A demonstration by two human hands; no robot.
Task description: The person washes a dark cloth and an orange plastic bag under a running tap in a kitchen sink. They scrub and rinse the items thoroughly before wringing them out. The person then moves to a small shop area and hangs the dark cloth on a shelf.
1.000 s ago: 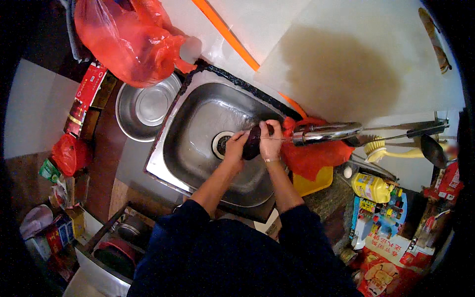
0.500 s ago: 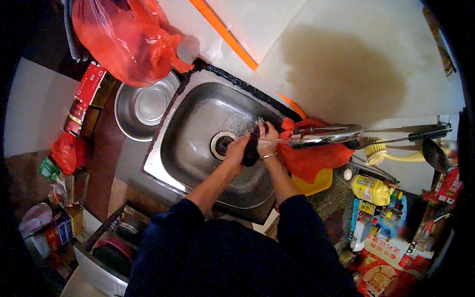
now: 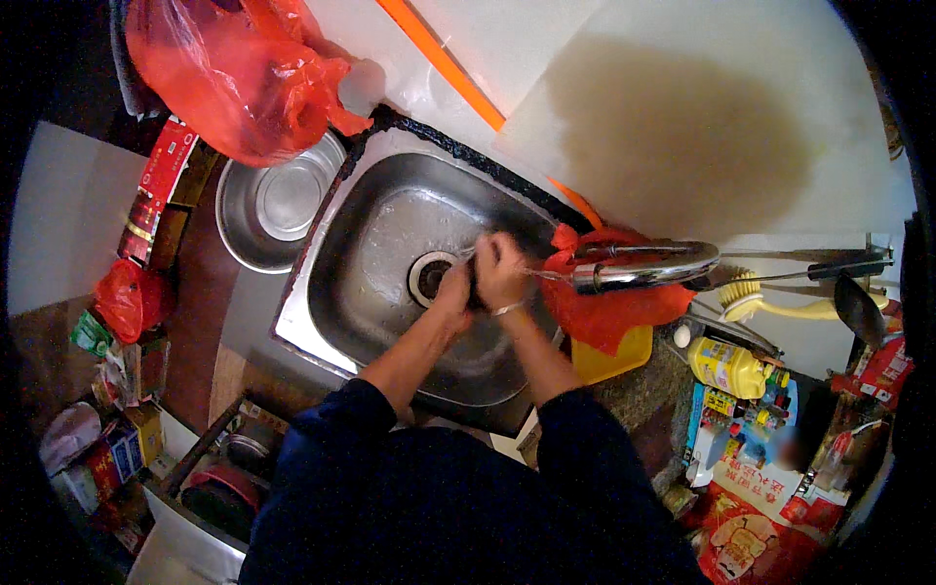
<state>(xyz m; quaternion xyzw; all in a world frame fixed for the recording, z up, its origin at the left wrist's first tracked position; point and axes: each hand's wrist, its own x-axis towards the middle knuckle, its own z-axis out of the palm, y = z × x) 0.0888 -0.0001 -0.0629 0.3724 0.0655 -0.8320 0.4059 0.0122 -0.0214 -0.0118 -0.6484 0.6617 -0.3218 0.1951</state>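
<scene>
Well, steel bowl (image 3: 242,226): just left of the sink (image 3: 292,327), from where I stand.
Left hand (image 3: 451,292): above the sink's middle, fingers curled in against the dark item (image 3: 475,290).
Dark item: over the sink, between both hands, mostly hidden.
Right hand (image 3: 500,276): above the sink too, fingers bent closed around the item.
Faucet (image 3: 648,276): at the sink's right edge.
Yellow bottle (image 3: 726,368): well right of the sink.

Wall (image 3: 531,58), pale, across the upper centre and upper right of the frame, bearing a broad brownish shadow (image 3: 682,127); orange strip (image 3: 444,63), slanting, upper centre. Counter (image 3: 639,409), dark and speckled, right of centre. Drawer (image 3: 195,542), pale-fronted, pulled out, lower left.
</scene>
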